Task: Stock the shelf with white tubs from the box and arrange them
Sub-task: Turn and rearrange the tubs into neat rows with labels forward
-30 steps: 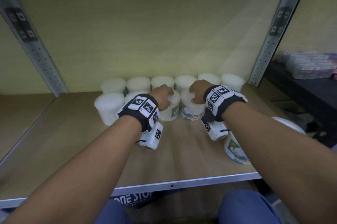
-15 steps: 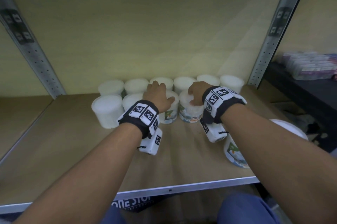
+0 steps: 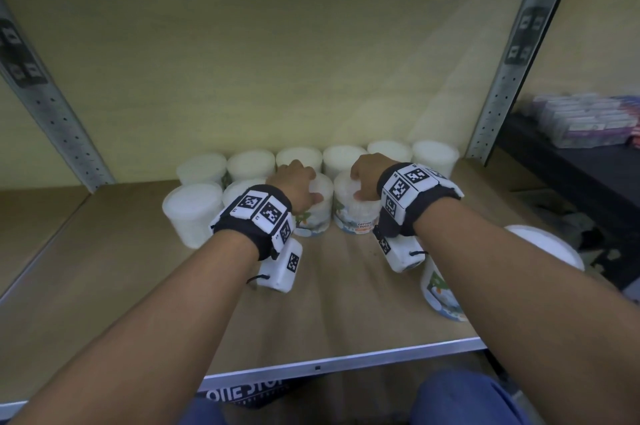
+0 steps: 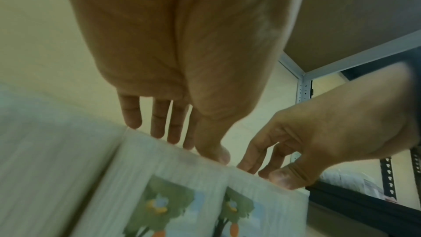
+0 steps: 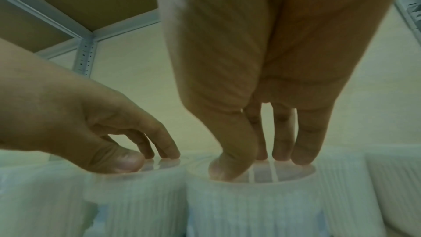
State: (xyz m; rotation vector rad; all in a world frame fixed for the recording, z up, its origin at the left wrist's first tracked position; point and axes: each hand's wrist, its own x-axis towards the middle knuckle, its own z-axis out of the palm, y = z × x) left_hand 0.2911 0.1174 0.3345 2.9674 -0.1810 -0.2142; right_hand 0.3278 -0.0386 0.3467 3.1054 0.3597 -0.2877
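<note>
Two rows of white tubs stand at the back of the wooden shelf (image 3: 104,268). My left hand (image 3: 296,182) rests its fingertips on the lid of a front-row tub (image 3: 315,216) with a tree picture on its label. In the left wrist view the left hand (image 4: 182,141) touches the top edge of that tub (image 4: 170,186) with fairly straight fingers. My right hand (image 3: 367,175) presses the lid of the tub beside it (image 3: 356,216). In the right wrist view the right hand (image 5: 262,161) has thumb and fingers straight down on that tub's lid (image 5: 250,195). Neither hand wraps round a tub.
Another tub (image 3: 438,289) stands near the front right edge, partly hidden under my right forearm. Perforated metal uprights (image 3: 512,54) (image 3: 45,95) frame the bay. A black shelf with packets (image 3: 585,126) lies to the right. The shelf's metal front lip (image 3: 346,360) is close to my knees.
Both hands have slid a little further back over the two front-row tubs, from their near sides onto their lids. The tubs have hardly shifted.
</note>
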